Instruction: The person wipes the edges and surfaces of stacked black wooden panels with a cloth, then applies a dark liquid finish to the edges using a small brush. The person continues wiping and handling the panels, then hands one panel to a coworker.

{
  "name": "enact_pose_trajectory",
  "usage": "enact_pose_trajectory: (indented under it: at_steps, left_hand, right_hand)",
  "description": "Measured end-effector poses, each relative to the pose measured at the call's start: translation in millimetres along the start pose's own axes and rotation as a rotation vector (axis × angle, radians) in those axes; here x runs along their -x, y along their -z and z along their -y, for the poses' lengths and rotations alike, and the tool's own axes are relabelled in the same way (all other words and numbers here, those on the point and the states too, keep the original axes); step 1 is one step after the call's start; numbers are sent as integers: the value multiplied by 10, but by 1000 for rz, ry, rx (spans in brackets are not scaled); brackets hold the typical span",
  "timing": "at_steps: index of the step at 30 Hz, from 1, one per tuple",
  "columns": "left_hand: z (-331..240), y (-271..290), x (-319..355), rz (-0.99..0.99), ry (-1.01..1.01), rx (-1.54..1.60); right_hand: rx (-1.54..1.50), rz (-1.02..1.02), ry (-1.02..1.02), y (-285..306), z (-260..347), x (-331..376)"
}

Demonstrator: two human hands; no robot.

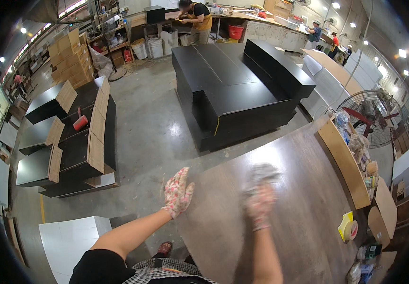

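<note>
Brown board (303, 206), wood-grained, fills the lower right of my head view, a sheen of light on its far part. Next in size I log a black furniture stack (233, 92), standing on the floor past the board's far edge. Left of it, apart across the floor, I see black units (83, 137) with light-brown faces. A white slab (74, 244) lies at lower left. To the right, beyond the board, stands a caged fan (369, 118) with dark red blades. Left hand (178, 194), in a flowered glove: fingers straight and close together, thumb apart, nothing held; it sits at the board's left edge, contact not certain. Right hand (259, 203), same glove, motion-blurred: holding a grey cloth (262, 174) over the board's far part. I cannot tell each finger's bend. A tape roll (348, 231) rests near the board's right edge.
</note>
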State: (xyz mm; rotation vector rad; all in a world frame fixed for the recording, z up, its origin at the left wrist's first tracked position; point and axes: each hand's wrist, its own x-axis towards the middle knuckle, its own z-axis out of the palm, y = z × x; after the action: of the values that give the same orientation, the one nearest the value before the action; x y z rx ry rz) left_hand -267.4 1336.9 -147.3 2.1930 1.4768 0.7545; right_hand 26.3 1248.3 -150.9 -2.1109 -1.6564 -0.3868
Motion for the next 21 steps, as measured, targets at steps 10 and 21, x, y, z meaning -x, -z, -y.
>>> enact_pose_trajectory:
  at_steps: [10,21]
  left_hand:
    - [955,1050,672,-223,-144,605]
    - [1953,1550,2176,-112,343,729]
  right_hand:
    - [-840,-227,-485,923,867,1729]
    - [-969,284,141,393,2999,1963]
